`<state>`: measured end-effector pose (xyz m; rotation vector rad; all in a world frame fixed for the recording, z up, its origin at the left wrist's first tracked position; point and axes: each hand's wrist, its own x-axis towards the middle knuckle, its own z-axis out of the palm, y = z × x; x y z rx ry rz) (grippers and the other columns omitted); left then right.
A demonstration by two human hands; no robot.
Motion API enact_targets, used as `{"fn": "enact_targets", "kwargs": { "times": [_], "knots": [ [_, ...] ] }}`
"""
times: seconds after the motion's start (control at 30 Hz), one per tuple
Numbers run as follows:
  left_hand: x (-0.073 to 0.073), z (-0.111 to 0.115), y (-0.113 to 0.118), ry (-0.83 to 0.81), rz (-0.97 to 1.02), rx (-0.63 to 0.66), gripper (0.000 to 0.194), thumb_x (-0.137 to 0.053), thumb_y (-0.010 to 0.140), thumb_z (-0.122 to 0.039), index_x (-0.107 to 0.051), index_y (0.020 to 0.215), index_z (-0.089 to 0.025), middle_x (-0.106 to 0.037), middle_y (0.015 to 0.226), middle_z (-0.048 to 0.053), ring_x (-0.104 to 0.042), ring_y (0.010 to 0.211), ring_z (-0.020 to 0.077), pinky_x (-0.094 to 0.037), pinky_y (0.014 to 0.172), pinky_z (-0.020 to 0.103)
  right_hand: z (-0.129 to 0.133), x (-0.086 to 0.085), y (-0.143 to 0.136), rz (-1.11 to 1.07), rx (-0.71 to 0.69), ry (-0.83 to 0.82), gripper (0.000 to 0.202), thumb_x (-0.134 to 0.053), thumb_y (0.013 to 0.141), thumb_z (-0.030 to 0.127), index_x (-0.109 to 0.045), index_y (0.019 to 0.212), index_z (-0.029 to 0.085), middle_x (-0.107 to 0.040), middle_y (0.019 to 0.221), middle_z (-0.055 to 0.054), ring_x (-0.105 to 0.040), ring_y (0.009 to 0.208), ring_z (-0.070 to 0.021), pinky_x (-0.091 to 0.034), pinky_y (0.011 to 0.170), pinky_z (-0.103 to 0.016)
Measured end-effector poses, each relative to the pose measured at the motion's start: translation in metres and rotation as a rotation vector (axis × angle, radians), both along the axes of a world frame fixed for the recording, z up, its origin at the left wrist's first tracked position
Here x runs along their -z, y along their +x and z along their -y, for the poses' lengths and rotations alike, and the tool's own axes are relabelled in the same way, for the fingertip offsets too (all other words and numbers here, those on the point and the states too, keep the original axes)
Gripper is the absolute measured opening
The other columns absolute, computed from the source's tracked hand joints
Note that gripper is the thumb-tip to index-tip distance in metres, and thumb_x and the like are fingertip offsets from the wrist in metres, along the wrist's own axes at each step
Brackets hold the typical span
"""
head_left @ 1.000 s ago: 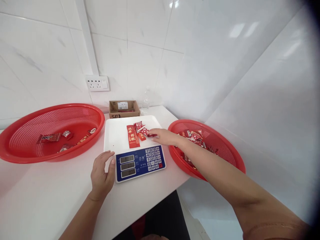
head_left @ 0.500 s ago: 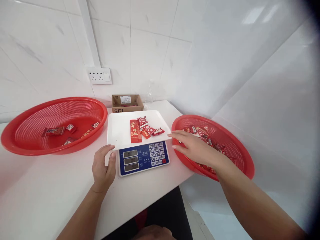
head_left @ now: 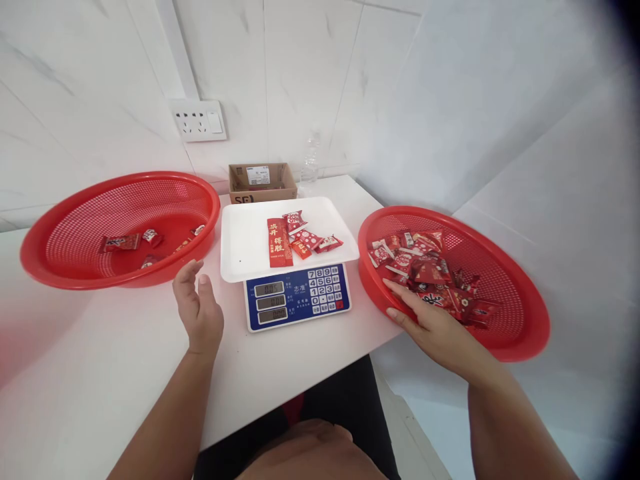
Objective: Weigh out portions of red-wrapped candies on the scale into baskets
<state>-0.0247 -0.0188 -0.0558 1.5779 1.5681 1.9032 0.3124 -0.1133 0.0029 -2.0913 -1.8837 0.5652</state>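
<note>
A white-topped digital scale point(head_left: 299, 297) stands in front of me. On its weighing tray point(head_left: 245, 233) lie a long red packet point(head_left: 279, 243) with gold lettering and several small red-wrapped snacks point(head_left: 306, 241). My left hand point(head_left: 200, 310) is open and holds nothing, raised left of the scale with its thumb apart from the fingers. At the right, my right hand point(head_left: 437, 333) reaches to the near-left rim of a red basket point(head_left: 530, 313), fingers extended and thumb apart. Beneath and beyond it are many red snack packets point(head_left: 425, 270). Whether the fingertips touch the rim is unclear.
Another red mesh basket point(head_left: 65, 250) with a few packets stands at the left. Behind the scale are a small cardboard box point(head_left: 263, 193) and a clear plastic bottle point(head_left: 311, 157). A wall socket point(head_left: 199, 121) is above. The white table's point(head_left: 280, 380) front edge runs close to my body.
My right hand has moved from beside the weighing tray's right corner down to the right basket's rim. My left hand has drawn away from the tray's left corner. The view has shifted slightly.
</note>
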Motion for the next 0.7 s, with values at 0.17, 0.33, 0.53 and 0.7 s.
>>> {"fn": "enact_targets", "kwargs": {
  "times": [0.17,0.33,0.53,0.7],
  "knots": [
    [0.004,-0.005,-0.002,-0.095,0.118,0.037,0.029,-0.041,0.091,-0.034,-0.046,0.118,-0.023,-0.053,0.115,0.007,-0.048,0.114,0.0163,-0.035,0.101,0.035,-0.001,0.001,0.0,0.027,0.009,0.022,0.054,-0.038,0.088,0.048,-0.037,0.138,0.029,-0.046,0.139,-0.003,-0.042,0.126,-0.0259,-0.042,0.099,-0.042],
    [0.007,-0.006,0.0,-0.239,0.143,0.08,0.03,-0.041,0.09,-0.04,-0.049,0.115,-0.024,-0.052,0.12,0.005,-0.047,0.115,0.016,-0.034,0.1,0.031,-0.002,-0.004,-0.006,0.062,0.012,0.024,0.053,-0.034,0.09,0.046,-0.037,0.139,0.025,-0.047,0.138,-0.004,-0.044,0.125,-0.0256,-0.043,0.097,-0.04],
    [0.012,-0.009,-0.001,-0.296,0.128,0.115,0.034,-0.039,0.09,-0.044,-0.05,0.115,-0.024,-0.053,0.12,0.005,-0.048,0.114,0.0182,-0.037,0.096,0.031,-0.002,-0.002,-0.006,0.059,0.015,0.038,0.054,-0.034,0.09,0.045,-0.037,0.139,0.024,-0.048,0.137,-0.003,-0.048,0.122,-0.0245,-0.042,0.097,-0.039],
    [0.014,-0.009,-0.001,-0.246,0.131,0.119,0.035,-0.035,0.091,-0.045,-0.051,0.113,-0.023,-0.055,0.118,0.006,-0.048,0.113,0.0185,-0.036,0.098,0.033,-0.002,-0.004,-0.009,0.033,0.029,0.039,0.053,-0.035,0.089,0.042,-0.039,0.138,0.023,-0.05,0.135,-0.004,-0.05,0.12,-0.026,-0.041,0.097,-0.042]
  ]
}}
